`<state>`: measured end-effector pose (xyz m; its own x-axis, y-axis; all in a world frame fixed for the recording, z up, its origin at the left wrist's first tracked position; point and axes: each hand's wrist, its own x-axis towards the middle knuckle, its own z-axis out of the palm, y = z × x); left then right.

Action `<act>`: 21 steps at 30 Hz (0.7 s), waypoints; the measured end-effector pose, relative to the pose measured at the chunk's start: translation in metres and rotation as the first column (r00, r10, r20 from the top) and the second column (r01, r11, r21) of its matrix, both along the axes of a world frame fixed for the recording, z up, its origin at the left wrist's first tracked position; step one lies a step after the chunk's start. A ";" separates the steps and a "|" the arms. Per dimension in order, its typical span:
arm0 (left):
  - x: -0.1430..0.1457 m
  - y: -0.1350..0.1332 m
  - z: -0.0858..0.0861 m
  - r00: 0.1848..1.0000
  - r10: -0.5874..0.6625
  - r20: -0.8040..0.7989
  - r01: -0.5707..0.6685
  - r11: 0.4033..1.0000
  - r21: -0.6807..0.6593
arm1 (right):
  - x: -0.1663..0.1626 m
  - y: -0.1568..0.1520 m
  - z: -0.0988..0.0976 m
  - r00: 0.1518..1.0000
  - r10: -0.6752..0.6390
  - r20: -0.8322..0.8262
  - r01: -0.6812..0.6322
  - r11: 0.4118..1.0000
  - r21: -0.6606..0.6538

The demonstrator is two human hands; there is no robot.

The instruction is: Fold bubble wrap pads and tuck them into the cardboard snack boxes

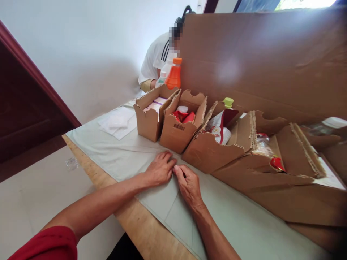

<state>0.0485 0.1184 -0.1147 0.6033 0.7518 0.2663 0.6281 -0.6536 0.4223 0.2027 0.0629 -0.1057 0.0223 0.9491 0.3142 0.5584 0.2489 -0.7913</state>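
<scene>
On the pale green cloth, my left hand lies palm down, its fingers a little bent and resting on the surface. Just to its right is my right hand, closed, with thumb and forefinger pinched together near the left fingertips. Whatever the pinch holds, if anything, is too small or hidden to make out. Faint creases run across the cloth around both hands. Beyond the fingers stands a cut-down cardboard box with a red packet and something white inside.
Beside it, another cardboard box holds small white-and-purple boxes. Further cardboard bins with packets line the right, before a tall cardboard panel. Thin clear sheets lie at left. A person bends behind an orange bottle.
</scene>
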 end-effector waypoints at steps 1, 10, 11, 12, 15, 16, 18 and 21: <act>-0.003 -0.008 -0.001 1.000 -0.015 -0.016 0.015 1.000 0.008 | 0.000 0.000 0.000 1.000 -0.002 -0.002 0.002 1.000 -0.001; -0.063 -0.105 0.002 0.982 -0.097 -0.160 0.094 0.995 -0.026 | -0.029 0.018 0.048 1.000 0.022 -0.006 -0.022 1.000 0.007; -0.067 -0.113 0.003 0.986 -0.102 -0.130 0.096 0.994 -0.053 | -0.038 0.028 0.066 0.999 0.044 0.018 -0.045 0.998 0.043; -0.070 -0.120 0.004 0.991 -0.105 -0.087 0.098 0.992 -0.081 | -0.047 0.040 0.086 0.997 0.062 0.055 -0.067 0.994 0.088; -0.076 -0.126 0.002 0.991 -0.064 0.119 0.083 0.983 -0.164 | -0.073 0.086 0.139 0.979 0.076 0.190 -0.104 0.984 0.142; -0.077 -0.125 0.000 0.977 -0.029 0.210 0.068 0.981 -0.182 | -0.079 0.101 0.151 0.971 0.093 0.221 -0.116 0.989 0.095; -0.078 -0.122 -0.002 0.918 0.041 0.394 0.039 0.980 -0.193 | -0.088 0.126 0.163 0.960 0.147 0.239 -0.140 0.989 -0.047; -0.079 -0.119 -0.004 0.801 0.115 0.588 -0.009 0.984 -0.180 | -0.094 0.142 0.156 0.962 0.182 0.204 -0.154 0.977 -0.145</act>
<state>-0.0307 -0.0003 -0.1188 0.3163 0.8458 0.4296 0.2559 -0.5121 0.8199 0.1085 0.2048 0.0507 -0.1955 0.9657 0.1707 0.6776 0.2589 -0.6884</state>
